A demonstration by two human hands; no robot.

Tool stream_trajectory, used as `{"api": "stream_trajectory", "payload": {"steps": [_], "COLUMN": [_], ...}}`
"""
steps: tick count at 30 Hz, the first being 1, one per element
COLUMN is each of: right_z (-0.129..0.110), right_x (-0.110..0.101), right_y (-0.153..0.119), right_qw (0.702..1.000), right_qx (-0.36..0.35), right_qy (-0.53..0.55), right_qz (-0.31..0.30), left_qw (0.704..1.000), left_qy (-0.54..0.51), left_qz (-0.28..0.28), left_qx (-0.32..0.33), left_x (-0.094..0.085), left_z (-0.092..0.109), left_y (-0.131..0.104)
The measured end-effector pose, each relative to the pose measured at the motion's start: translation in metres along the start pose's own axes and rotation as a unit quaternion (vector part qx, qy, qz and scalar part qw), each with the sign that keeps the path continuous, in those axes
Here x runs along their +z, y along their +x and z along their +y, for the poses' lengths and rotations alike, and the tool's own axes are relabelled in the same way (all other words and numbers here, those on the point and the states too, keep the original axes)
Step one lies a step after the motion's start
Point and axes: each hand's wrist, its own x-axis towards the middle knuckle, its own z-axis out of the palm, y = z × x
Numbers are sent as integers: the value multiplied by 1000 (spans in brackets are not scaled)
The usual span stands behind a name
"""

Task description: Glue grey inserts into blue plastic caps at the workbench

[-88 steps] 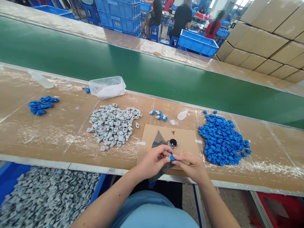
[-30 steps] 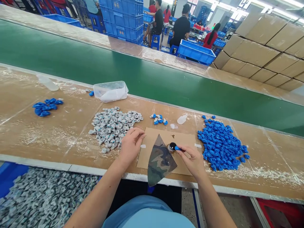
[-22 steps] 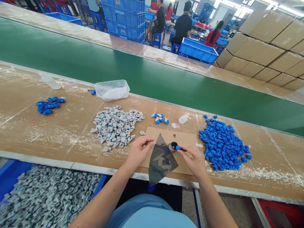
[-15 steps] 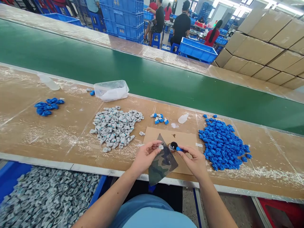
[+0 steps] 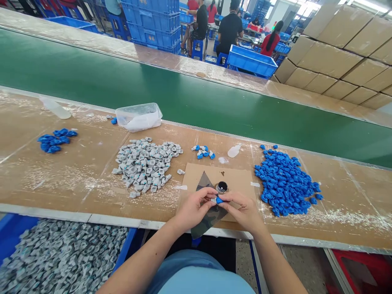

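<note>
The left hand (image 5: 192, 208) and the right hand (image 5: 243, 210) met close to the table's near edge, each nearly closed in a thumb-and-finger pinch. Between them they gripped one small blue-and-grey piece (image 5: 218, 200), the left at its pale end, the right at its blue end.

A green belt (image 5: 183, 106) ran along the far edge of the table (image 5: 76, 204). Below the near edge, toward its left corner, stood a blue bin (image 5: 16, 228) full of grey parts. On the table lay a heap of blue parts (image 5: 284, 181) to the right and a heap of grey parts (image 5: 147, 163) to the left. Between them a cardboard sheet (image 5: 240, 177) reached toward the near edge, bearing a camouflage cloth (image 5: 205, 222), partly under the hands, and a small dark-topped pot (image 5: 222, 187).

Beyond the sheet, toward the far edge, lay a few blue-and-white pieces (image 5: 203, 152), apparently joined. Set against the heaps, they suggested that little was done and most was left; whether the held piece was fully joined could not be told.

It sat over the cloth, blue end pointing right, its long axis roughly along the near edge.
</note>
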Motion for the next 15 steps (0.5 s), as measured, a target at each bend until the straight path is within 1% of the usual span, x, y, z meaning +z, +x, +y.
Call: {"api": "stream_trajectory", "payload": {"steps": [1,3,7,10,13,15], "right_z": [1,2,4,5,7,13], "right_x": [-1,-1,5,7,-3,-18], "right_y": [0,-2,-9,-13,-13,-15], "right_qw": [1000,1000,999,998,998,995], "right_qx": [-2,-2,-1,1,-20,-17], "right_qy": [6,14,19,12,-21,-82], "right_qz": [-6,-7,41,63,51,61], "left_qw": [1000,1000,996,994,996,999], "left_qy": [7,-5,-75,-100,-77,-23], "left_qz": [-6,0,38,31,4,30], "left_qx": [4,0,-16,-28,-42,-31], "left_x": [0,1,10,16,11,0], "left_z": [1,1,2,3,5,5], "left_y": [0,-1,0,1,10,24]}}
